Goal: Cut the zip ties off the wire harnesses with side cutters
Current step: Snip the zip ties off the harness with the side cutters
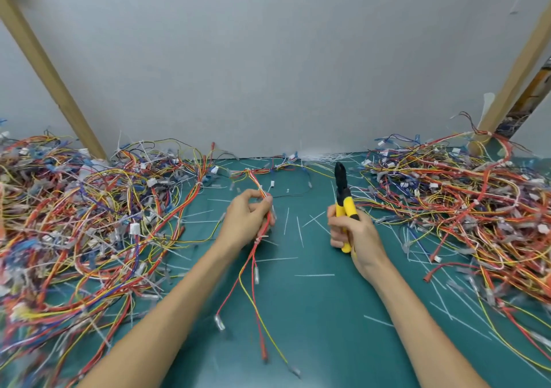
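Note:
My left hand [249,216] grips a thin wire harness [253,271] of red and yellow wires. The harness runs up past my fingers toward the back of the table, and its loose ends hang down toward me. My right hand [354,232] holds side cutters [343,197] by their yellow handles, upright, with the black jaws pointing up and away. The cutters are about a hand's width right of the harness and do not touch it. A small white zip tie [258,240] sits on the harness just below my left hand.
A big tangle of wire harnesses [83,223] covers the left of the green mat [322,313]; another pile [465,203] covers the right. Several cut white zip-tie tails [314,275] lie scattered on the mat. A grey wall and two slanted wooden posts [44,68] stand behind.

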`<state>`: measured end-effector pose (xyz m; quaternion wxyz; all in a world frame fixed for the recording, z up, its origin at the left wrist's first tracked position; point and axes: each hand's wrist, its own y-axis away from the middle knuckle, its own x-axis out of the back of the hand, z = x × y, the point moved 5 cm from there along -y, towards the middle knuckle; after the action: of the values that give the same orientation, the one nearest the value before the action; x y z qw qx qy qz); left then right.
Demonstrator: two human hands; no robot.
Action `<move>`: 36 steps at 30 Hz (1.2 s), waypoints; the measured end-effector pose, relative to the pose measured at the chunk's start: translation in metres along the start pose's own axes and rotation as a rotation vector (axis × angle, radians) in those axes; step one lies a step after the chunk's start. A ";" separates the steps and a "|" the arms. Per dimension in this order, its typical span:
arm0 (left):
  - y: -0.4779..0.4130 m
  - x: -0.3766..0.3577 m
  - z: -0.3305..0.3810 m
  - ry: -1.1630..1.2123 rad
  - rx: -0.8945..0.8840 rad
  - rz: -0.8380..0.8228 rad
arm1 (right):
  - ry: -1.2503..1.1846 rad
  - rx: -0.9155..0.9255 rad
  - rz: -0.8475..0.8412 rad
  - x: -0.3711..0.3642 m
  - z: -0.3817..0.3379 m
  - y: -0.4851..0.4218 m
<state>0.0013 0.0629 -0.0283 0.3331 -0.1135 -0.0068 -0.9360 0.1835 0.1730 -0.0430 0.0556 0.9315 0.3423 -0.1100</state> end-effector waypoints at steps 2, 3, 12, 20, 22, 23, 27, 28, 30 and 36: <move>-0.012 -0.007 0.006 -0.058 -0.015 -0.011 | -0.058 -0.007 -0.043 0.002 0.001 0.002; -0.017 -0.009 0.008 -0.088 -0.018 -0.011 | -0.086 -0.002 -0.056 0.003 0.000 0.003; -0.016 -0.020 0.011 -0.364 0.110 -0.157 | -0.230 -0.077 -0.098 0.006 -0.003 -0.001; 0.047 0.023 0.011 -0.995 -0.090 -0.055 | -0.213 -0.091 -0.107 0.007 -0.005 0.004; 0.065 0.028 0.007 -1.113 -0.183 0.033 | -0.200 -0.065 -0.107 0.006 -0.004 0.004; 0.074 0.029 0.010 -1.114 -0.212 0.091 | -0.197 -0.047 -0.094 0.006 -0.003 0.003; 0.097 0.023 0.009 -1.072 -0.351 0.224 | -0.266 -0.023 -0.030 0.010 0.000 -0.002; 0.099 0.017 0.004 -1.042 -0.349 0.179 | -0.323 -0.039 -0.030 0.012 0.001 -0.004; 0.100 0.006 -0.003 -0.989 -0.338 0.104 | -0.412 -0.076 -0.047 0.016 0.001 -0.007; 0.083 -0.019 -0.004 -0.761 -0.378 0.013 | -0.509 -0.138 -0.060 0.019 -0.001 -0.007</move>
<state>0.0665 0.0092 -0.0419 0.2862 -0.5101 0.0429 -0.8100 0.1929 0.1906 -0.0471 0.2001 0.8571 0.3517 -0.3189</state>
